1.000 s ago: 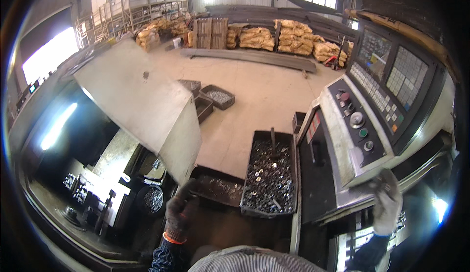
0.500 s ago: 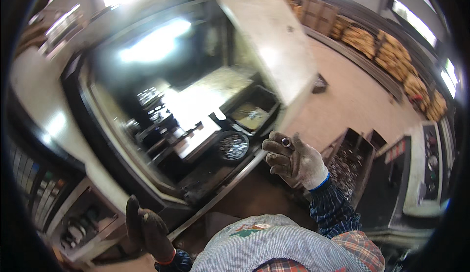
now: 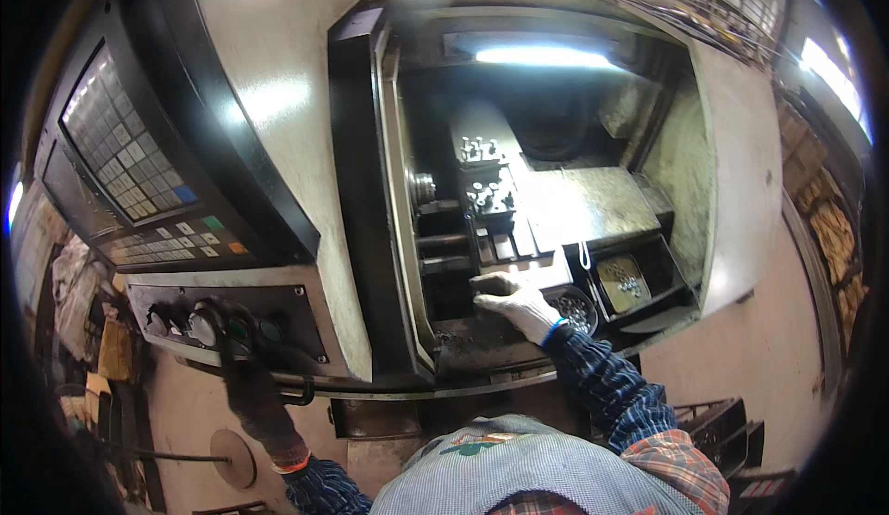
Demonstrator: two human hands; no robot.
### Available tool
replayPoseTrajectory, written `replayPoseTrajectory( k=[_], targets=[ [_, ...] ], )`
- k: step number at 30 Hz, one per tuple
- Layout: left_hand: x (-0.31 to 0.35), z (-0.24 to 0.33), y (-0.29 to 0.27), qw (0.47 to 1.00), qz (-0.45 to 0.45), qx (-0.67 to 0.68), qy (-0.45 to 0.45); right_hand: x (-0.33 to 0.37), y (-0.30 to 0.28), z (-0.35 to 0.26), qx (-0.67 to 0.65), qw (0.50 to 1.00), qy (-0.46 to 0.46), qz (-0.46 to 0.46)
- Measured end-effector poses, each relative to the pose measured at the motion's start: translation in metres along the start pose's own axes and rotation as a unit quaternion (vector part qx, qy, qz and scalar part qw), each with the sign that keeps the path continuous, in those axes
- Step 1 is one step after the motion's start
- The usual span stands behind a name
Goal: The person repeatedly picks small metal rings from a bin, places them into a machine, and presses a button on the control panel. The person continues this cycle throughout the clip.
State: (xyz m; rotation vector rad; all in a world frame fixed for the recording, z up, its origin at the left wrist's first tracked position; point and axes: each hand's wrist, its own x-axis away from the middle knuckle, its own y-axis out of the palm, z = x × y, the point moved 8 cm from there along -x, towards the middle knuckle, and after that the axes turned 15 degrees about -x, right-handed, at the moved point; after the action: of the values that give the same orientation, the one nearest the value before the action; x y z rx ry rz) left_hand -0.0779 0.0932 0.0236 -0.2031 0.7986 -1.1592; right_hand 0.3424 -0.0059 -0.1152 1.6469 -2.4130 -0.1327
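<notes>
My right hand lies flat on the slide, gripping nothing. Left hand at the knobs; can't tell its grip.

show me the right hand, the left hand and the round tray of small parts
right hand (image 3: 515, 304), head view, back of the white glove
left hand (image 3: 248, 393), head view, back of the dark glove
round tray of small parts (image 3: 576, 309), head view, its rim

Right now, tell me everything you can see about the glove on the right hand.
The right-hand glove is a pale knit work glove, grey with grime, with a blue band at the cuff above a dark blue patterned sleeve. It reaches into the open machine enclosure, palm down, fingers pointing left and resting on a dark metal block near the front ledge. Whether it grips anything cannot be told.
</notes>
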Motion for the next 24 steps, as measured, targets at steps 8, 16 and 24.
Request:
replayPoseTrajectory(
  k=[8,16,24],
  targets=[
    [0.02,0.025,0.009,0.998,0.062,0.007,0.027,-0.135,-0.001,0.015,0.006,0.995,-0.067,0.08],
    [0.022,0.038,0.005,0.995,0.073,-0.066,-0.007,-0.224,-0.002,0.02,-0.032,0.969,-0.123,0.214],
    [0.019,0.04,-0.002,0.967,0.125,-0.221,0.022,-0.298,-0.008,0.041,-0.196,0.913,-0.191,0.303]
  ],
)
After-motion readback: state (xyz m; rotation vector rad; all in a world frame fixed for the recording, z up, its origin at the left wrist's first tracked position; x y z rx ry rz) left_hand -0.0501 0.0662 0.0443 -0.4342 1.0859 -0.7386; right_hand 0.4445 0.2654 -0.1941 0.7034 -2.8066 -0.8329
